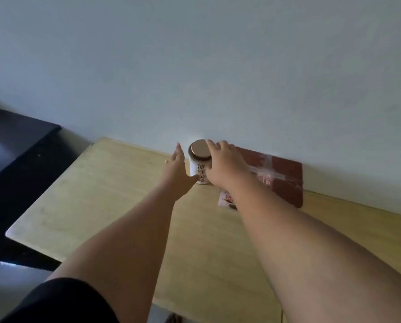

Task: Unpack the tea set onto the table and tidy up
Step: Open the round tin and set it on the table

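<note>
A white tea canister [199, 167] with black characters and a round metallic lid stands upright on the light wooden table [106, 197], near the wall. My right hand [225, 166] wraps around its right side, fingers over the lid's edge. My left hand [178, 171] is flat against its left side, fingers straight, thumb touching the canister's lower part. A dark red box [285, 178] sealed with clear tape lies behind my right wrist. A small white printed card [226, 200] shows beside the box, partly hidden by my right forearm.
A pale wall [218, 66] rises right behind the table's far edge. A dark piece of furniture [15, 155] stands to the left of the table. The table's left corner and front edge lie close to my arms.
</note>
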